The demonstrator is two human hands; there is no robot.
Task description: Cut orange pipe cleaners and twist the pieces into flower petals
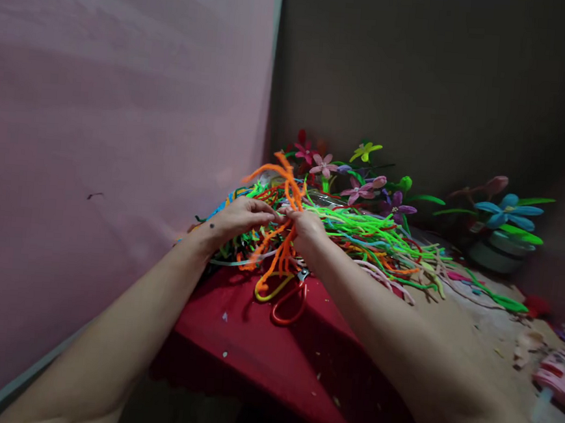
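Note:
My left hand point(240, 220) and my right hand point(307, 230) meet over a heap of coloured pipe cleaners point(359, 234) in the corner. Both pinch a bunch of orange pipe cleaners point(288, 186) that loops up above the fingers and hangs down below them. Under my right hand lie scissors with red and yellow handles point(286, 296) on a red cloth point(252, 346).
Finished pipe-cleaner flowers point(358, 178) stand behind the heap against the dark wall. A blue flower in a small white pot point(502, 245) is at the right. A pink object point(563, 377) lies at the far right edge. A pink wall point(98, 125) closes the left side.

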